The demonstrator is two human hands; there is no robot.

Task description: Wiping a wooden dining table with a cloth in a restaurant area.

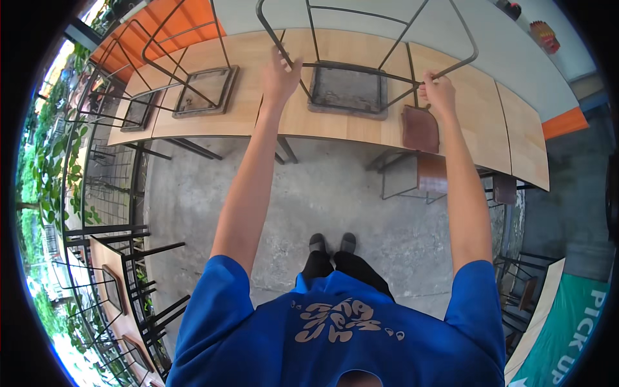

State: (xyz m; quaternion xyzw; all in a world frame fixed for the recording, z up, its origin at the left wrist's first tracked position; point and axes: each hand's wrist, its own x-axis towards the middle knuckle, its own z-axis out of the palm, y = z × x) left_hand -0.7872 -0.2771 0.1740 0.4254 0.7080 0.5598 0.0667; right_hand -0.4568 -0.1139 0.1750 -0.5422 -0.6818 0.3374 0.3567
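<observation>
An upturned stool or chair with a dark metal tube frame (360, 67) rests with its square seat (348, 89) underside up on the wooden tabletop (285, 118). My left hand (281, 80) is at the left bend of the frame, the tube passing between thumb and fingers. It is slightly blurred, and whether it grips cannot be told. My right hand (439, 94) has its fingers curled around the frame's right bend. Just below and left of that hand, a brown chair backrest (420, 129) shows at the table's front edge.
Two more upturned seats (203, 92) (139, 112) stand on the table to the left. A chair (432, 174) is under the table's front edge. Behind runs a white and orange wall (348, 22). Tables with upturned seats (113, 290) line the lower left. A green banner (556, 329) hangs lower right.
</observation>
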